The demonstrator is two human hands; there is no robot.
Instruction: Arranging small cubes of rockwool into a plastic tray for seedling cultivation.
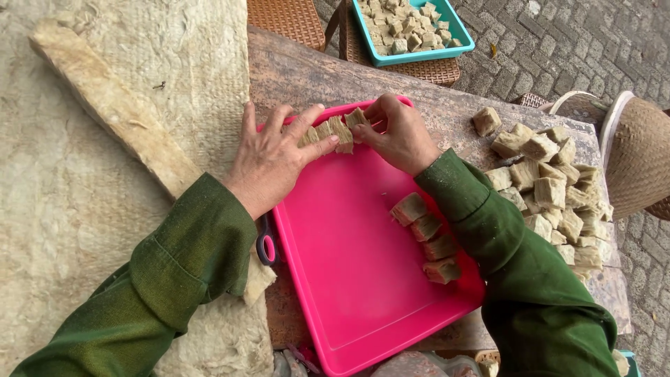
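Left hand (276,153) sits at the far left corner of the pink tray (349,279), fingers spread, thumb and fingertips pressed against a short row of tan fibrous blocks (329,131) lined along the tray's far edge. Right hand (398,136) is at the same far edge, just beside the left, fingers curled and pinching one block (356,117) at the right end of that row. Both hands touch the row; the blocks lie between the two hands, under the fingertips.

A second row of four blocks (426,237) stands along the tray's right edge, partly tucked under the right forearm's green sleeve (488,216). The rest of the tray floor is bare pink.

The tray rests on a worn wooden bench (447,112). A loose pile of blocks (551,195) sits on the bench's right end, well apart from the hands. Scissors with a pink handle (266,246) lie against the tray's left edge, half hidden by the left sleeve. A long tan fibrous slab (112,105) lies at left on a pale mat (63,223). A teal tray of blocks (412,28) sits beyond the bench's far edge. A woven conical hat (638,153) shows at far right.
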